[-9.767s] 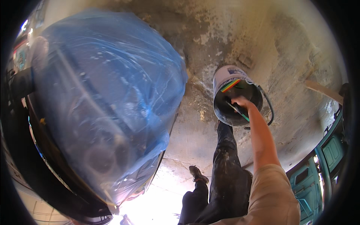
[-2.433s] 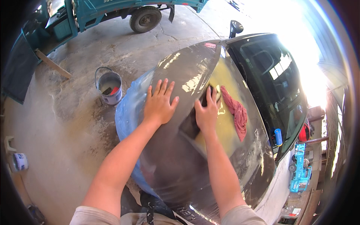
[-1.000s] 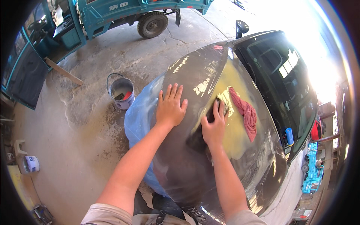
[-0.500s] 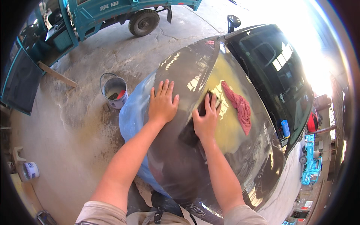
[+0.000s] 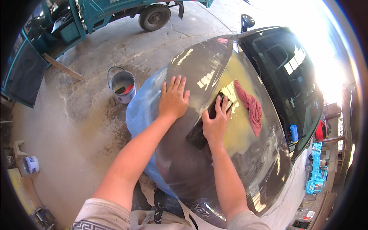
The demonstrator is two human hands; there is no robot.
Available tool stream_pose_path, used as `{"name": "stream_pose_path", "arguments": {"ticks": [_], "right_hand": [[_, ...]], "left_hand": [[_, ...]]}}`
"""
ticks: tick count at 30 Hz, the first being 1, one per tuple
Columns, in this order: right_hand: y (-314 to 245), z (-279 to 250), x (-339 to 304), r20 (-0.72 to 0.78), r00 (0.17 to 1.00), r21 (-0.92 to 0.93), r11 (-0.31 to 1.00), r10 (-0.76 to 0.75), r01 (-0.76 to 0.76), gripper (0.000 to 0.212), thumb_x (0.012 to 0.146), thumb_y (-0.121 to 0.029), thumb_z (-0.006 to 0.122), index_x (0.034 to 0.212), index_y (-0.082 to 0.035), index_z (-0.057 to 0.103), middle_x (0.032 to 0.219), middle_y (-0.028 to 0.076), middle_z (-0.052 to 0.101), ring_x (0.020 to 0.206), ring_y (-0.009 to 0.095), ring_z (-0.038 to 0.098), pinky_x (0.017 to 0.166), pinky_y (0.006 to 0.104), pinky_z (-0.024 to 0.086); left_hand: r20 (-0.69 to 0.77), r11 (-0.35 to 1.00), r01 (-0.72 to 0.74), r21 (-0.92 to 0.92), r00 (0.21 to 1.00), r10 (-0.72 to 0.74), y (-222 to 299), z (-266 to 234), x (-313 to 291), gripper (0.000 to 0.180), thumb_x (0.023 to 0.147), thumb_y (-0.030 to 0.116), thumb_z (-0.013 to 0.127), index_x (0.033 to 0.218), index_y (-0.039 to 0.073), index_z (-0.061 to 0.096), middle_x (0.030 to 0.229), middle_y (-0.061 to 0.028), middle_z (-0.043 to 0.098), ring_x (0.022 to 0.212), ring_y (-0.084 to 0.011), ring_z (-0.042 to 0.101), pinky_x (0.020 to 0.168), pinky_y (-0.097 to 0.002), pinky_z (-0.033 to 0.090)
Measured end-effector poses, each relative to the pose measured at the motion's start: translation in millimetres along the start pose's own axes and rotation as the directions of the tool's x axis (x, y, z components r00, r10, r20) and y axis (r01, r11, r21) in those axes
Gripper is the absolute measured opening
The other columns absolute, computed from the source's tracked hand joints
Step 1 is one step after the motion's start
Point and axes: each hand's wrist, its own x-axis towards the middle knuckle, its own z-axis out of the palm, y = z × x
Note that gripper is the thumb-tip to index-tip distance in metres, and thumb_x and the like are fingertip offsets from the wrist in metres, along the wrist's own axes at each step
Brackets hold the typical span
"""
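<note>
My left hand (image 5: pixel 174 98) lies flat on the dark grey car hood (image 5: pixel 178 143), fingers stretched out, close to the blue covering (image 5: pixel 143 101) over the car's front. My right hand (image 5: pixel 216 124) grips a long black sanding block (image 5: pixel 197 135), which rests on the hood along the edge of a yellowish patch (image 5: pixel 238 137). Its fingers reach over the block's far end, and they hide part of it. A twisted, dusty red cloth (image 5: pixel 251 109) lies on the yellowish patch, to the right of my right hand.
A bucket (image 5: pixel 123 89) with cloudy liquid and a red item stands on the floor left of the car. The windshield (image 5: pixel 285 76) is beyond the hood, with a blue cylinder (image 5: pixel 294 133) near its lower corner. A teal truck (image 5: pixel 111 11) stands at the far left.
The whole view has shifted slightly, so everything sits a little further right. My right hand still holds the block on the hood, and my left hand stays flat.
</note>
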Motion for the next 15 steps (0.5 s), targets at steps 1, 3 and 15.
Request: {"name": "stream_pose_path", "arguments": {"ticks": [1, 3, 15], "right_hand": [[2, 2, 3, -0.014, 1.0, 0.0, 1.0, -0.024, 0.024, 0.08, 0.091, -0.024, 0.071, 0.164, 0.002, 0.052, 0.176, 0.027, 0.038, 0.163, 0.061, 0.021, 0.132, 0.0596, 0.029], [8, -2, -8, -0.011, 1.0, 0.01, 1.0, -0.017, 0.017, 0.08, 0.091, -0.024, 0.072, 0.164, 0.002, 0.051, 0.177, 0.026, 0.038, 0.164, 0.06, 0.02, 0.132, 0.0594, 0.029], [7, -2, -2, -0.031, 0.999, -0.01, 1.0, 0.026, -0.027, 0.079, 0.089, -0.026, 0.072, 0.162, -0.001, 0.055, 0.178, 0.022, 0.038, 0.163, 0.059, 0.023, 0.132, 0.0588, 0.03]], "left_hand": [[-0.002, 1.0, -0.005, -0.003, 1.0, 0.005, -1, -1, 1, 0.061, 0.116, 0.038, 0.047, 0.17, 0.011, 0.046, 0.178, -0.0115, 0.042, 0.167, -0.0312, 0.033, 0.137, -0.0552, 0.021], [0.0, 1.0, -0.024, -0.011, 1.0, 0.024, 0, -1, 1, 0.06, 0.116, 0.037, 0.046, 0.17, 0.01, 0.046, 0.178, -0.0116, 0.042, 0.167, -0.0313, 0.033, 0.137, -0.0553, 0.021], [0.007, 0.999, -0.012, 0.041, 1.0, 0.012, 2, 3, 0, 0.059, 0.116, 0.034, 0.043, 0.17, 0.01, 0.045, 0.177, -0.011, 0.043, 0.167, -0.0298, 0.033, 0.137, -0.0546, 0.02]]}}
